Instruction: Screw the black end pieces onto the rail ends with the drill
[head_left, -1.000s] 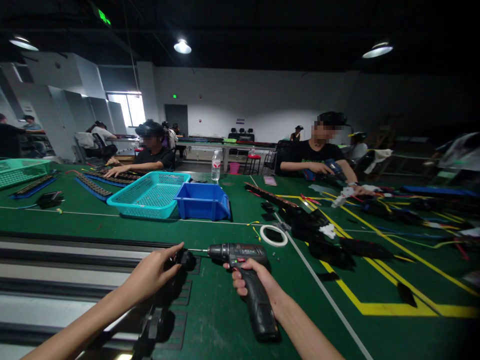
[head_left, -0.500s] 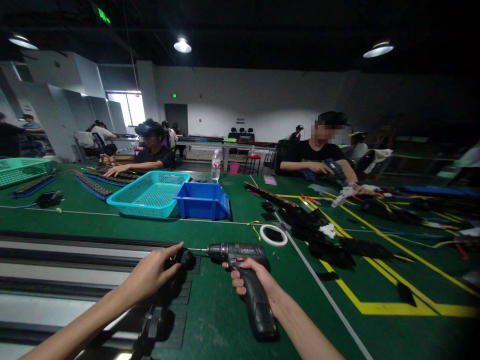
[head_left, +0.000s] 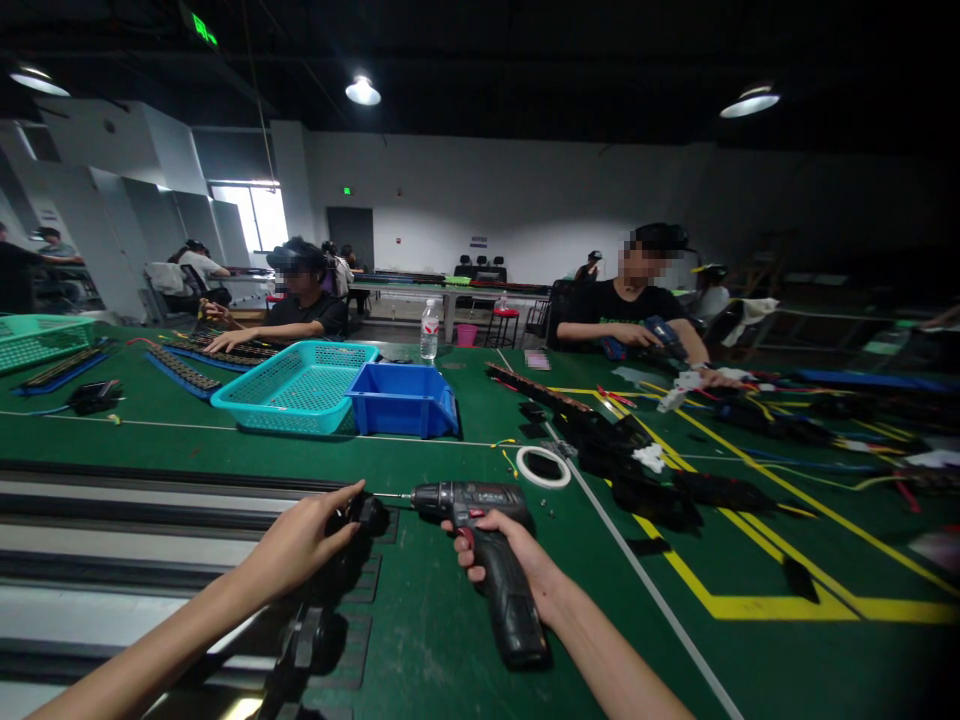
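In the head view my right hand (head_left: 495, 550) is wrapped round the grip of a black cordless drill (head_left: 480, 500), index finger at the trigger. Its long thin bit (head_left: 391, 495) points left and reaches a black end fitting (head_left: 367, 515) on a long rail assembly (head_left: 135, 545). My left hand (head_left: 315, 540) grips that fitting, with the index finger along its top and the thumb on the near side. The other fingers are partly hidden. More black fittings (head_left: 319, 640) sit at the near ends of the silver and black rails.
Beyond the rails stand a turquoise basket (head_left: 255, 413) and a blue bin (head_left: 409, 412). A white ring (head_left: 544, 482), tape-like, lies right of the drill. Black parts and wires (head_left: 630, 470) spread rightward. Two co-workers sit across the green table (head_left: 435, 640); the right one holds a drill (head_left: 664, 340).
The view has shifted very slightly. Both hands, the drill and the fitting keep practically the same positions relative to each other.
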